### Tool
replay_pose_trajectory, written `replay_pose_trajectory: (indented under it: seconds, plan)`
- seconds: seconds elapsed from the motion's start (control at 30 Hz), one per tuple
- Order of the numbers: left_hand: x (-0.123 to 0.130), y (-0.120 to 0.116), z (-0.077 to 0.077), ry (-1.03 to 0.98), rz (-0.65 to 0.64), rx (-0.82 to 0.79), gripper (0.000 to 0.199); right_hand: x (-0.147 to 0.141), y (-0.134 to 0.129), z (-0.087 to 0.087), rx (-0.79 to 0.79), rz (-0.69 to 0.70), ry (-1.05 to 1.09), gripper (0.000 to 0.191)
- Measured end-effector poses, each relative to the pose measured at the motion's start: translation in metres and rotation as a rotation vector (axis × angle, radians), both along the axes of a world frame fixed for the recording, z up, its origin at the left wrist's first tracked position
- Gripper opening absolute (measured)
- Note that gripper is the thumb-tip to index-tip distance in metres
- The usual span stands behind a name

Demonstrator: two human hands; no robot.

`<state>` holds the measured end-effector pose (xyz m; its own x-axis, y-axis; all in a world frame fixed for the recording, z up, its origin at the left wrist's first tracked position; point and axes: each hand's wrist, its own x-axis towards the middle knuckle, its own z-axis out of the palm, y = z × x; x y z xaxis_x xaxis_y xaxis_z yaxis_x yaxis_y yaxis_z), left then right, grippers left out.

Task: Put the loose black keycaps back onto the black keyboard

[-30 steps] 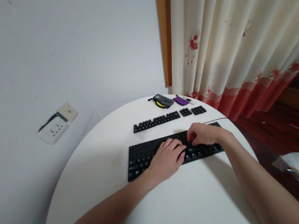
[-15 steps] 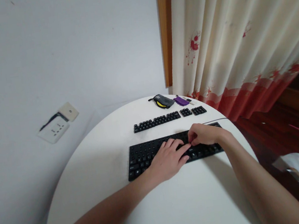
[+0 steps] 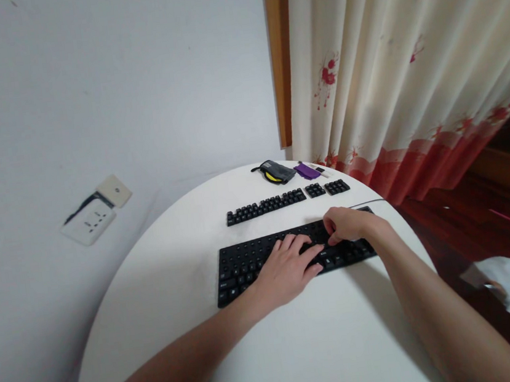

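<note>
A black keyboard (image 3: 240, 261) lies on the white round table; keycaps show along its front, while its back rows look bare. My left hand (image 3: 287, 269) rests on the middle of it, fingers spread, holding nothing. Close to its right, my right hand (image 3: 345, 224) is bent down over the keyboard with thumb and fingers pinched; whatever is between them is too small to make out. Behind the keyboard, loose black keycaps stand in a long block (image 3: 266, 206) and two smaller blocks (image 3: 315, 190), (image 3: 337, 186).
At the table's back edge lie a dark grey pouch (image 3: 278, 171) with yellow on it and a purple cloth (image 3: 307, 171). A thin cable (image 3: 368, 202) runs off the right side. A wall socket (image 3: 89, 222) is at left, a curtain (image 3: 362, 78) behind.
My right hand has shifted slightly away from my left fingertips, and a small gap now shows between them. The whole view has moved a little. My left hand stays on the keyboard.
</note>
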<state>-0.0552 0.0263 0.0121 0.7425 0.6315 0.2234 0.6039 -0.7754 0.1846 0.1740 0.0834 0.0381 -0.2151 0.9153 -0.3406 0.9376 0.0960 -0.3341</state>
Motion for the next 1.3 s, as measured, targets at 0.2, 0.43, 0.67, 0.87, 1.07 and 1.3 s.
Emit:
replay_pose_trajectory:
  seconds: [0.2, 0.43, 0.67, 0.87, 1.07, 1.3]
  plan:
    - [0.0, -0.001, 0.0, 0.047, 0.011, 0.003, 0.042, 0.001, -0.002, 0.004, -0.001, 0.011, 0.011, 0.022]
    - [0.0, -0.002, 0.0, 0.03, 0.042, 0.008, 0.046, 0.005, -0.001, 0.011, 0.162, -0.043, 0.083, 0.015]
    - [0.0, 0.001, 0.002, 0.059, -0.014, 0.002, 0.041, -0.003, -0.005, 0.006, -0.016, 0.008, 0.054, 0.015]
    - [0.0, 0.001, -0.003, -0.038, 0.046, -0.023, 0.043, 0.001, 0.0, 0.002, 0.15, -0.041, 0.111, 0.013]
    - [-0.001, 0.002, -0.004, -0.089, 0.04, -0.035, 0.037, 0.025, 0.025, -0.01, 0.629, -0.556, 0.146, 0.032]
    - [-0.001, 0.001, -0.004, -0.042, 0.033, -0.022, 0.034, 0.036, 0.039, -0.038, 0.594, -0.559, 0.033, 0.044]
